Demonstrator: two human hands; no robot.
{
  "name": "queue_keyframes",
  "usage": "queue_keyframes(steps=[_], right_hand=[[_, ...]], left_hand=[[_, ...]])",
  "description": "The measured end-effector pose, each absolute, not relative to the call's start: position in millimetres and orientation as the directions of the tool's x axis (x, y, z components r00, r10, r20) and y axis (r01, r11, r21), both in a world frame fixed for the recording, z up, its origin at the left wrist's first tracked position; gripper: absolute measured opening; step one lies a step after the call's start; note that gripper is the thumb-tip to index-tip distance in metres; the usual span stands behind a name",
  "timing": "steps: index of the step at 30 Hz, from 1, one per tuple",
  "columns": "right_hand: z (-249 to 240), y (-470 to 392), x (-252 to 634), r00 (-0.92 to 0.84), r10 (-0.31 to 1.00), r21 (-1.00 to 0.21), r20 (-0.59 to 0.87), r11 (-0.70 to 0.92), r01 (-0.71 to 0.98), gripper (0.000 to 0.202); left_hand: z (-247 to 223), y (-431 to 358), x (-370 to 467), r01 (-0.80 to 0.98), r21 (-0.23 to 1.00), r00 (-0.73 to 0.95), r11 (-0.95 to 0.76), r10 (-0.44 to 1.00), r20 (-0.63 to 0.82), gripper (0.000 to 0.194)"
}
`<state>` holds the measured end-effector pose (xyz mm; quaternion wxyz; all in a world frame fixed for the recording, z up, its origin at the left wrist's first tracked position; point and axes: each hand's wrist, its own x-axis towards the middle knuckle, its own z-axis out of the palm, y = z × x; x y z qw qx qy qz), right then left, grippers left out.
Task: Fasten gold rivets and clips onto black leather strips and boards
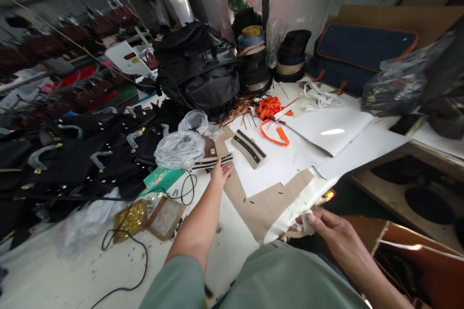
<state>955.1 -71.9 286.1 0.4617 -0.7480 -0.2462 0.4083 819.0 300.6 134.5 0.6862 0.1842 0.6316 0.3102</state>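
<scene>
Fingers of the left hand (222, 172) are partly curled at the near edge of a narrow striped strip (206, 162), close to the end that lies farther right in the view; whether they grip it or only touch it cannot be told. The strip, pale with dark bands, runs leftward from the fingertips along the front of a brown piece (210, 148) with a small gold-coloured fitting, and its right tip shows just beyond the thumb. A wider, slightly curved striped piece (249, 148) lies to the right of these fingers, near but apart from them, mostly on white paper (268, 171). Brown paper (250, 207) lies beneath that sheet and reaches toward the person.

At the table's near edge, well apart from the strip, the right hand (333, 229) has its thumb and forefinger pinched on pale material (307, 224); its other fingers are curled under and partly hidden. Just left of the strip sits a crumpled clear plastic bag (180, 149), with a green sheet (163, 179) in front of it. Beyond the curved piece lie an orange ribbon (283, 142) and a long metal blade (308, 141).
</scene>
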Motion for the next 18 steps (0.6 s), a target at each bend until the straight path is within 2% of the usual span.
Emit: queue_keyframes(steps=[5, 8, 11, 14, 18], right_hand=[[286.5, -70.1, 954.7, 0.570, 0.697, -0.873, -0.434, -0.483, -0.074, 0.047], [286.1, -69.3, 956.7, 0.605, 0.709, -0.907, -0.362, -0.417, -0.055, 0.041], [289.3, -66.7, 958.2, 0.630, 0.720, -0.933, -0.292, -0.359, -0.022, 0.043], [293.6, -63.8, 957.5, 0.566, 0.732, -0.912, -0.379, -0.400, -0.092, 0.050], [291.9, -60.3, 954.7, 0.530, 0.726, -0.891, -0.438, -0.430, -0.147, 0.050]], left_hand=[[127.1, 304.4, 831.8, -0.138, 0.676, -0.067, 0.724, 0.674, -0.736, 0.039], [130.6, 291.2, 829.1, -0.082, 0.719, -0.065, 0.690, 0.717, -0.694, 0.040], [140.5, 263.1, 821.7, -0.025, 0.776, 0.002, 0.630, 0.776, -0.631, 0.033], [154.7, 220.4, 814.6, 0.030, 0.828, 0.079, 0.559, 0.825, -0.560, 0.018], [178.6, 156.1, 813.6, 0.061, 0.881, 0.231, 0.470, 0.852, -0.470, 0.022]])
